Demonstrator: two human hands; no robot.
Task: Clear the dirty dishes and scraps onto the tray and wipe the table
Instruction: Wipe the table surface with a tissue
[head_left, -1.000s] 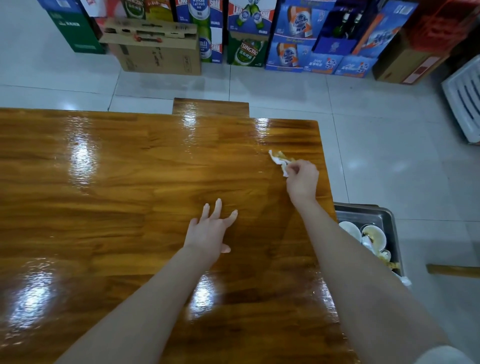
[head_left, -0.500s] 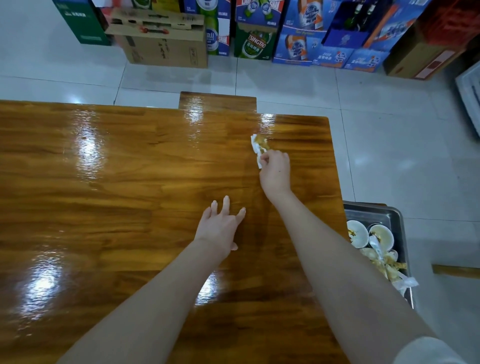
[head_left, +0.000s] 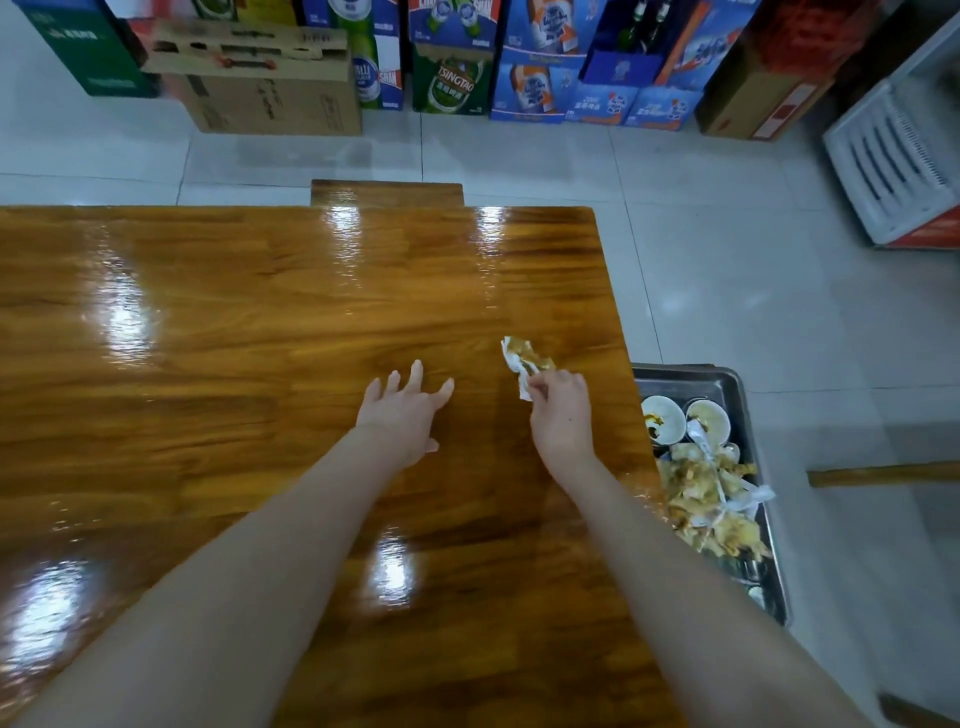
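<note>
Glossy wood table (head_left: 234, 332); right hand (head_left: 561, 410) pinches a soiled tissue (head_left: 524, 364) against it near the right edge; left hand (head_left: 405, 415) rests flat, fingers spread; tray (head_left: 727, 382) sits beside; that saturated tissue may just smear grease.

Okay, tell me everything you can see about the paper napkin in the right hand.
The napkin is a small crumpled wad of thin white paper, heavily stained yellow-brown on its upper folds. The right hand pinches its near end, and the rest sticks out beyond the fingertips, pointing away and slightly left. It sits low over the glossy wooden table, near the right edge; whether it presses on the wood cannot be told. Nothing else touches it.
</note>
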